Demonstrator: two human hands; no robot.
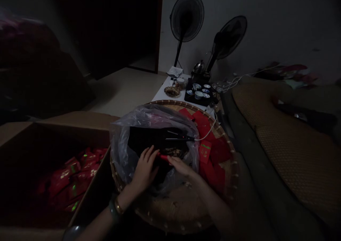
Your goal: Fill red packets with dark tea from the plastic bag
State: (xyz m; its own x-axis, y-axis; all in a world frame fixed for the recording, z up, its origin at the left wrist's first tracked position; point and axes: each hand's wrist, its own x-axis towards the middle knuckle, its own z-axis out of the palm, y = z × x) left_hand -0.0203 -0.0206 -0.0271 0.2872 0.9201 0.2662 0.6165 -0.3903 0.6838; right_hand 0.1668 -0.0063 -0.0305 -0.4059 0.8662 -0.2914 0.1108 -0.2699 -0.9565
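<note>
1. Fingers [174,160] of right hand [183,168] pinch right end of small red packet [163,157]. Left hand [144,168] has fingers spread, tips at its left end; can't tell how firmly they grip.
2. Red packet: narrow, bright red, seen nearly edge-on, lying across the gap between both hands, over the opening of clear plastic bag [119,141]. Both ends partly covered by fingers; markings too small to tell.
3. Clear plastic bag: crumpled, wide open, dark inside, brown bits [174,152] visible just beyond the packet. Sits on round woven tray [176,212].
4. Black tool [177,137] with small red light lies across the bag opening, far side of hands; white cord [209,132] runs off right. Tool, cord and raised bag rim crowd the far side.
5. Flat red envelopes [205,151] overlap on right of tray, some with gold marks.
6. Near left: open cardboard box [80,118], shiny red packs [77,179] inside, green glints.
7. Far: white worktop [162,93] with cups [198,94], gold dish [172,91], kettle [198,67]; two fans [187,17] behind.
</note>
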